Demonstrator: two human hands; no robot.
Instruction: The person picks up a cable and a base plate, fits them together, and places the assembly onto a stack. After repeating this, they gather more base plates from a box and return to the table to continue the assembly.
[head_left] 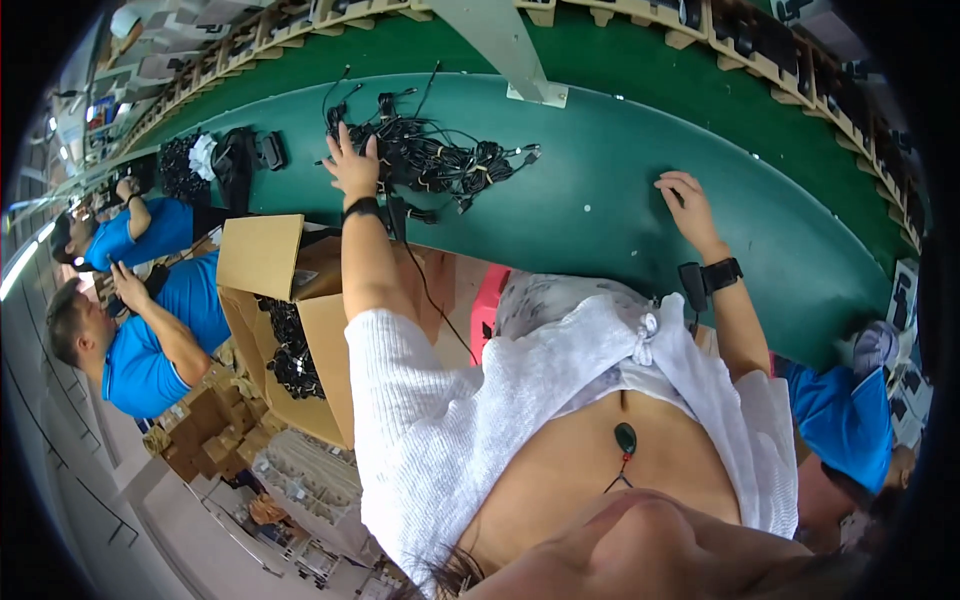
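Green surface (590,160) spreads across the upper part of the view, with a tan rack (270,45) of dark items curving beyond it. Two people in blue shirts (165,310) are at the left; a third person (850,420), also in blue, is at the right edge. Just beside the left forearm is a carton (260,258) with raised flaps, dark bundles (290,350) inside it. One pale metal post (485,40) meets the surface near its far edge. Left of centre on the surface lies a tangled pile of black cables (430,155), some tied into bundles. At the pile's left side is the left hand (355,172), its grip wide with fingers spread apart; whether it presses on the cables I cannot tell. Well apart from the pile, the right hand (688,208) is over bare surface, its grip loose, fingers gently bent, clamped on nothing visible. Farther left sits a small black box (272,150). Smaller still, a black band (363,207) circles the left wrist.
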